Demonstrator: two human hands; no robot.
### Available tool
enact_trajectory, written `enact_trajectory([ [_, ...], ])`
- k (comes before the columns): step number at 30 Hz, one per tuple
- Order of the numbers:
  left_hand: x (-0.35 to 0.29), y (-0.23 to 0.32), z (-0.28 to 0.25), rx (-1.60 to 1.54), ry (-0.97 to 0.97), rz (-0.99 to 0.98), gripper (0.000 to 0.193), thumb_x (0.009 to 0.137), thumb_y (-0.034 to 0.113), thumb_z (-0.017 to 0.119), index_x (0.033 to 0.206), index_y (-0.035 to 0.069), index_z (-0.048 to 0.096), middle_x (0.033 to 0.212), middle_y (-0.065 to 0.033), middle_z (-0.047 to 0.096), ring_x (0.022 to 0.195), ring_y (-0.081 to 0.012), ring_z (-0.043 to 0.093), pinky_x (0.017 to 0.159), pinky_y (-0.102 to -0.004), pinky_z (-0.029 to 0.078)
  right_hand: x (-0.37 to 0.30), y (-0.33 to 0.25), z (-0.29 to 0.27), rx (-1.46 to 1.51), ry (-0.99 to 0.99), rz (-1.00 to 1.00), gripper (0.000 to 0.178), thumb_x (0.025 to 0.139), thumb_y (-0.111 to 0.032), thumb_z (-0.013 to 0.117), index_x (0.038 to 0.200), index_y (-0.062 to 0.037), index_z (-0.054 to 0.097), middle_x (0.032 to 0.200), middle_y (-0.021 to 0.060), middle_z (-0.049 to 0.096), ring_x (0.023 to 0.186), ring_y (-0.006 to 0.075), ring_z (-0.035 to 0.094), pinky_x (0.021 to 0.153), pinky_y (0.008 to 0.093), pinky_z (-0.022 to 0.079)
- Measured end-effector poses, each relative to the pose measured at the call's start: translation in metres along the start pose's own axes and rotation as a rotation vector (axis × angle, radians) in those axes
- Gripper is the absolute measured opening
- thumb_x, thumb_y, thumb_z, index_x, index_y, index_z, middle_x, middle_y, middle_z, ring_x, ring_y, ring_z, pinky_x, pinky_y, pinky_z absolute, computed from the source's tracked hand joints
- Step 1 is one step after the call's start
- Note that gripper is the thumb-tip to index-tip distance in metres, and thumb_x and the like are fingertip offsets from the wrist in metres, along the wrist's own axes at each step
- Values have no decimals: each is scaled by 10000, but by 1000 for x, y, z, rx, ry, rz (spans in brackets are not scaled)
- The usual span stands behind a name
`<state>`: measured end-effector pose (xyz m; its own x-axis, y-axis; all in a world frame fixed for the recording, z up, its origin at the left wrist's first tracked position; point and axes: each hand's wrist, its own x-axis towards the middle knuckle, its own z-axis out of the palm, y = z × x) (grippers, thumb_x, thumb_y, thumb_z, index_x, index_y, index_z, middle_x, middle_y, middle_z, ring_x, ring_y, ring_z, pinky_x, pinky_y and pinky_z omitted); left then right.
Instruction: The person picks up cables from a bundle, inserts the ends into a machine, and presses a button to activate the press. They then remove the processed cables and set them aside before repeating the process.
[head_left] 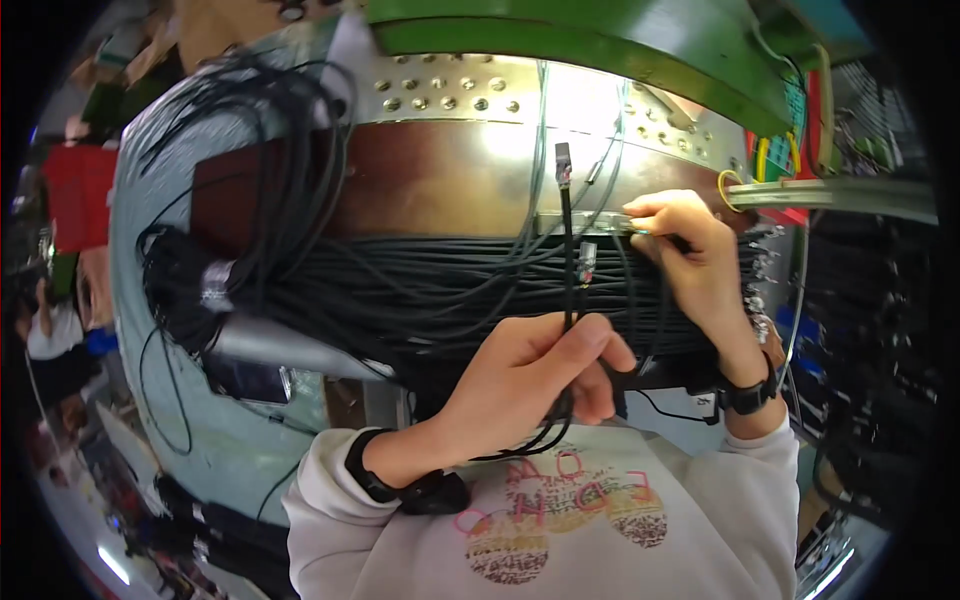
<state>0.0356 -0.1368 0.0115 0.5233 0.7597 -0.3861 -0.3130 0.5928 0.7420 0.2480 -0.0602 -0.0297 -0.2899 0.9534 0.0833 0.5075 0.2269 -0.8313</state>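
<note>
My left hand [545, 375] pinches a black cable [567, 235] between thumb and curled fingers; its plug [563, 160] points toward the far edge of the brown board [430, 180]. Right hand [690, 250]: thumb and forefinger close together at the right end of a slim strip [590, 223]; can't tell if gripping. My judgement: steady the cable nearer its plug, clear of the thin wires [540, 130].

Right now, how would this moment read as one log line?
left hand: holds black cable, plug up | right hand: at right end of strip, grip unclear | nearby: cable bundle, brown board
</note>
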Motion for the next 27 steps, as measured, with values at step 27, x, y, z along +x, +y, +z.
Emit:
enact_trajectory([
  [27, -36, 85, -4, 525, 110, 407, 577, 1013, 356, 245, 837, -31, 634, 678, -126, 640, 493, -164, 578, 496, -209, 447, -9, 13, -25, -75, 10, -126, 121, 729, 29, 647, 839, -11, 618, 935, 85, 666, 893, 231, 616, 755, 316, 473],
])
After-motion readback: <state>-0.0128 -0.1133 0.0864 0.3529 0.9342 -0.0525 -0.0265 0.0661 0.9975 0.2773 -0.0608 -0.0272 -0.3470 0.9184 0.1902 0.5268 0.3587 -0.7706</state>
